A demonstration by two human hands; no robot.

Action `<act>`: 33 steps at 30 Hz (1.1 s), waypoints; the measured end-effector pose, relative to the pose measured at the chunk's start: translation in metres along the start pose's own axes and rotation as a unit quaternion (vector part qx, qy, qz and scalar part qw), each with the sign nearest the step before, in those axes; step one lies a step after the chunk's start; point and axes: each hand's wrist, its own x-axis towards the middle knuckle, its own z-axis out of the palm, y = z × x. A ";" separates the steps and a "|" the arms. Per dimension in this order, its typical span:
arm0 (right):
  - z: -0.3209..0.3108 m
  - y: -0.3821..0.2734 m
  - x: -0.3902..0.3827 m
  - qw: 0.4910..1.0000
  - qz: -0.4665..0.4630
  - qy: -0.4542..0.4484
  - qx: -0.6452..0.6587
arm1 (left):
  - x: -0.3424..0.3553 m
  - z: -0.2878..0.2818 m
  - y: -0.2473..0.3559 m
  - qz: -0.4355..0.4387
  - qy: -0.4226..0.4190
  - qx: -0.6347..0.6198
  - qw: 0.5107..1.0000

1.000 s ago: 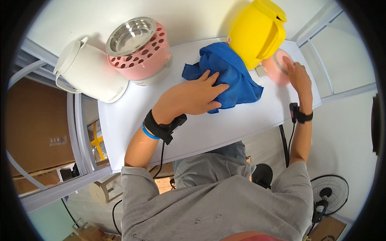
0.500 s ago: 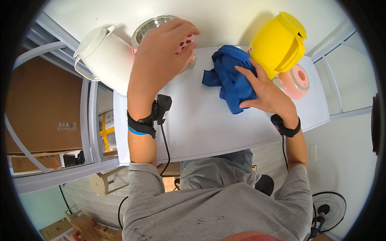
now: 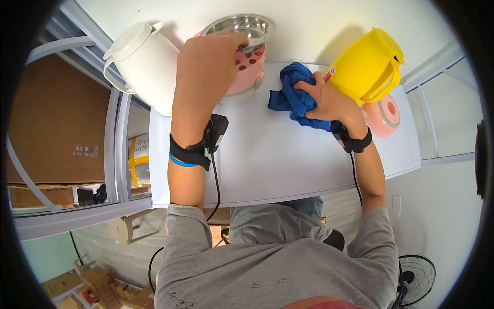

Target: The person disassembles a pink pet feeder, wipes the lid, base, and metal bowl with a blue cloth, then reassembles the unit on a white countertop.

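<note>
My left hand [image 3: 206, 72] reaches to the back of the table, its fingers closed on the near rim of a shiny steel bowl [image 3: 260, 24]. The bowl is tilted above a pink appliance with a row of round holes in its top [image 3: 246, 80]; my hand and forearm hide part of both. To the right, my right hand [image 3: 329, 105] is pressed on a crumpled blue cloth [image 3: 293, 92], with its fingers curled into the folds. The cloth lies on the white table [image 3: 267, 159].
A white jug [image 3: 146, 67] stands left of my left hand. Behind my right hand are a yellow jug [image 3: 363, 67] and a round pink and grey thing [image 3: 385, 116]. Black cables [image 3: 215, 180] hang from both wrist straps. A fan [image 3: 417, 278] stands at lower right.
My left hand has closed on the steel bowl's rim, and the bowl has shifted right, over the pink appliance. My right hand has curled its fingers and gathered the cloth tighter.
</note>
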 end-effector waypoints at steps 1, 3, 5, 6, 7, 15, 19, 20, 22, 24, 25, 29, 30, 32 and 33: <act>0.001 0.004 0.004 1.000 -0.006 0.000 0.003 | 0.000 -0.004 0.008 0.006 0.005 -0.005 1.000; 0.002 0.014 0.014 1.000 -0.020 0.001 0.008 | 0.001 -0.011 0.021 0.040 0.009 -0.007 0.999; 0.000 0.017 0.020 0.999 -0.015 -0.004 0.028 | -0.002 -0.016 0.034 0.070 0.003 -0.020 0.997; 0.001 0.020 0.024 0.999 -0.014 -0.006 0.040 | -0.004 -0.018 0.042 0.082 -0.005 -0.030 0.996; 0.006 0.031 0.027 0.997 -0.050 0.026 0.056 | -0.006 -0.018 0.049 0.096 -0.013 -0.044 0.994; 0.002 0.037 0.016 0.988 -0.098 0.076 0.088 | -0.032 -0.017 0.076 0.289 -0.161 -0.011 0.944; 0.004 0.031 0.017 0.997 -0.026 0.049 0.049 | -0.045 -0.006 0.075 0.300 -0.242 -0.035 0.922; 0.003 0.032 0.018 0.997 -0.020 0.047 0.053 | -0.048 -0.003 0.074 0.298 -0.264 -0.039 0.916; 0.001 0.033 0.021 0.996 -0.037 0.035 0.070 | -0.060 0.005 0.071 0.291 -0.281 -0.039 0.914; -0.004 0.032 0.022 0.996 -0.044 0.038 0.062 | -0.071 0.016 0.067 0.279 -0.294 -0.039 0.913; -0.007 0.030 0.019 0.996 -0.054 0.041 0.061 | -0.076 0.022 0.064 0.271 -0.298 -0.038 0.915; -0.018 0.021 0.008 0.991 -0.088 0.102 0.012 | -0.084 0.039 0.053 0.255 -0.306 -0.054 0.916; -0.021 0.019 0.004 0.987 -0.094 0.129 -0.014 | -0.085 0.045 0.050 0.247 -0.301 -0.058 0.919; -0.028 0.014 -0.011 0.967 -0.136 0.213 -0.025 | -0.086 0.054 0.044 0.231 -0.289 -0.064 0.927; -0.034 0.012 -0.019 0.954 -0.156 0.255 -0.032 | -0.083 0.058 0.043 0.224 -0.294 -0.071 0.926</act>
